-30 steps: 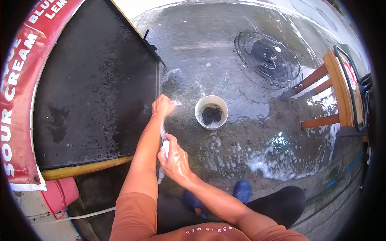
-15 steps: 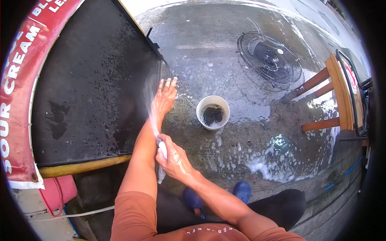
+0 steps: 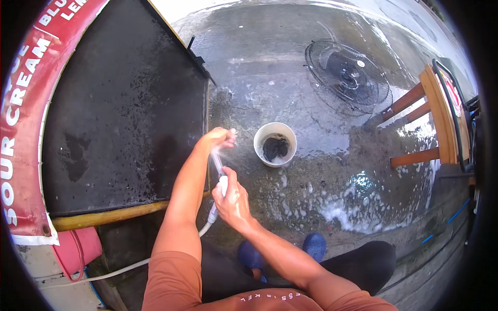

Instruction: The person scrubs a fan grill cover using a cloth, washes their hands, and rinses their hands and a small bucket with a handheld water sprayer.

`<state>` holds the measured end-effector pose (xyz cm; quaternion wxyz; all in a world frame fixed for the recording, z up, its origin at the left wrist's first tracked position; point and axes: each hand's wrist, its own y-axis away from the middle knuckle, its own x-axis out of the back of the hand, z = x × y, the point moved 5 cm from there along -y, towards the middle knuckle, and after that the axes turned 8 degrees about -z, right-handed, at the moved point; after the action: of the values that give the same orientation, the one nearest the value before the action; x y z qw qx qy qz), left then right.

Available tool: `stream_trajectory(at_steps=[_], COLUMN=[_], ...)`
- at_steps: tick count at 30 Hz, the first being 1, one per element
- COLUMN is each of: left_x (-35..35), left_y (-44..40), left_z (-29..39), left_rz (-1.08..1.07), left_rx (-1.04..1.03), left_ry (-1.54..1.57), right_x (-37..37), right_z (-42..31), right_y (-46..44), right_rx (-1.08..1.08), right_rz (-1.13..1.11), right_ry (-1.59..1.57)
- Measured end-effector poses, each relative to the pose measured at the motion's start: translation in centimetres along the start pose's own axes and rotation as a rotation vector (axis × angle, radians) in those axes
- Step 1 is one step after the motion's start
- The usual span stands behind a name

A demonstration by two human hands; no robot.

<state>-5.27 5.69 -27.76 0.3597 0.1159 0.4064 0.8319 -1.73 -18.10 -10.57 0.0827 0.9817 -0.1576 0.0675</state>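
Observation:
My right hand [image 3: 232, 203] is wrapped around a white spray nozzle [image 3: 223, 185] joined to a pale hose [image 3: 208, 225]. Water sprays from it onto my left hand [image 3: 222, 138], whose fingers look bent but are blurred by motion and spray. To the right of my left hand stands a white bucket [image 3: 272, 127], apart from it, with a dark, wet-looking thing and liquid inside. A black panel [image 3: 119, 114] with water spots lies left of my left arm.
A round wire fan guard [image 3: 348, 78] lies on the wet concrete floor beyond the bucket. Soap foam [image 3: 345, 215] spreads nearer me. A wooden stool [image 3: 441, 119] is at right, a pink tub [image 3: 83, 249] at lower left, and a red banner [image 3: 31, 103] along the left edge.
My left hand has drawn back towards me, its fingers going from spread to bent. My right hand has shifted slightly right with the nozzle, and the spray now meets my left hand.

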Motion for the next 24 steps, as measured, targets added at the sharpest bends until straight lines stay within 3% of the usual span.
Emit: stream_trajectory(at_steps=[4, 5, 8, 11, 14, 19, 22, 24], left_x=[-0.9, -0.8, -1.5, -1.3, 0.6, -0.3, -0.2, -0.7], left_y=[0.4, 1.1, 1.3, 2.6, 1.1, 1.0, 1.3, 1.0], left_z=[0.7, 0.5, 0.5, 0.6, -0.7, -0.3, 0.1, 0.0], left_rz=[-0.056, -0.055, 0.08, 0.149, 0.048, -0.065, 0.257, 0.204], left_rx=[-0.053, 0.065, 0.053, 0.057, -0.083, -0.141, -0.024, -0.034], left_ry=[-0.23, -0.146, 0.016, -0.114, -0.155, -0.183, -0.233, -0.178], right_x=[0.1, 0.2, 0.5, 0.7, 0.8, 0.4, 0.4, 0.3], right_z=[0.8, 0.9, 1.0, 1.2, 1.4, 1.7, 1.5, 1.6], right_y=[-0.1, -0.1, -0.3, -0.4, -0.4, -0.3, -0.3, -0.3], right_rx=[-0.013, -0.013, -0.03, -0.058, -0.051, -0.065, -0.064, -0.06], right_rz=[0.001, 0.016, 0.034, 0.026, 0.033, 0.029, 0.039, 0.055], right_ry=[0.008, 0.013, 0.003, -0.003, -0.004, -0.033, -0.034, -0.031])
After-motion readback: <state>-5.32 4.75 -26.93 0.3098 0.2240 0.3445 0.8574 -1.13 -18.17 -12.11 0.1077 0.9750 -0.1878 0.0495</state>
